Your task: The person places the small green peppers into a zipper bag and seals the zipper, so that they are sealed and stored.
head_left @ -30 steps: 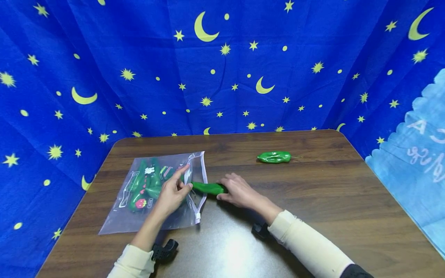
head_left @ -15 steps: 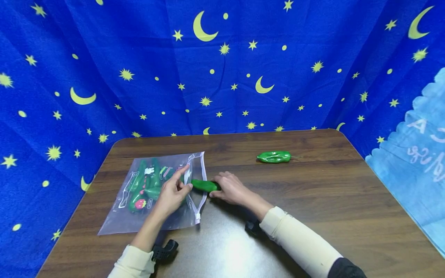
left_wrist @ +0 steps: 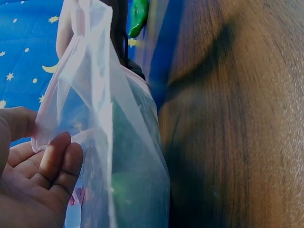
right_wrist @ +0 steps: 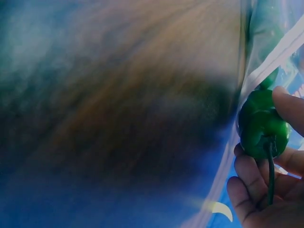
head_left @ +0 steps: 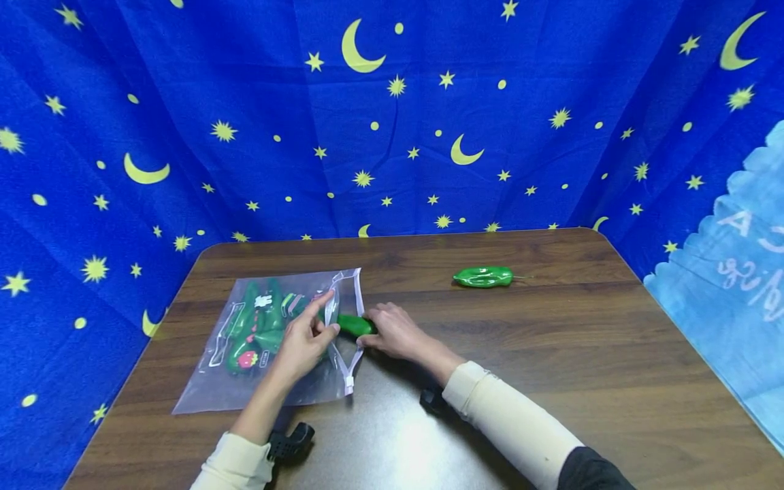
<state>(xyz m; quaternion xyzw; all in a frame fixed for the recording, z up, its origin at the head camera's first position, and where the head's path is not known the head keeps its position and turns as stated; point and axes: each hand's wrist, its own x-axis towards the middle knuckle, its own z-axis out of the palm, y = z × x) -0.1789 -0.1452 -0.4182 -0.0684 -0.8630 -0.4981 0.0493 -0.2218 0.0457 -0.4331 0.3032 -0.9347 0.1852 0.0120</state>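
Note:
A clear zip bag [head_left: 208, 395] with printed cartoon pictures lies on the left of the table, several green peppers inside. My left hand [head_left: 304, 340] pinches the edge of its mouth; the left wrist view shows the film [left_wrist: 99, 85] lifted at the fingers. My right hand [head_left: 395, 330] grips a green pepper [head_left: 353, 324] by its stem end, with the tip pointing into the mouth. In the right wrist view the held pepper [right_wrist: 262, 126] sits between thumb and fingers, its stem toward the palm, right at the white zip strip [right_wrist: 280, 54].
Another green pepper [head_left: 482, 276] lies at the back right of the wooden table [head_left: 582, 327]. A white slider [head_left: 349, 385] sits at the near end of the zip. Blue star-patterned cloth [head_left: 416, 122] hangs behind the table.
My right hand has moved left with the pepper, pushing it further into the bag's mouth. My left hand and the pepper at the back have stayed in place.

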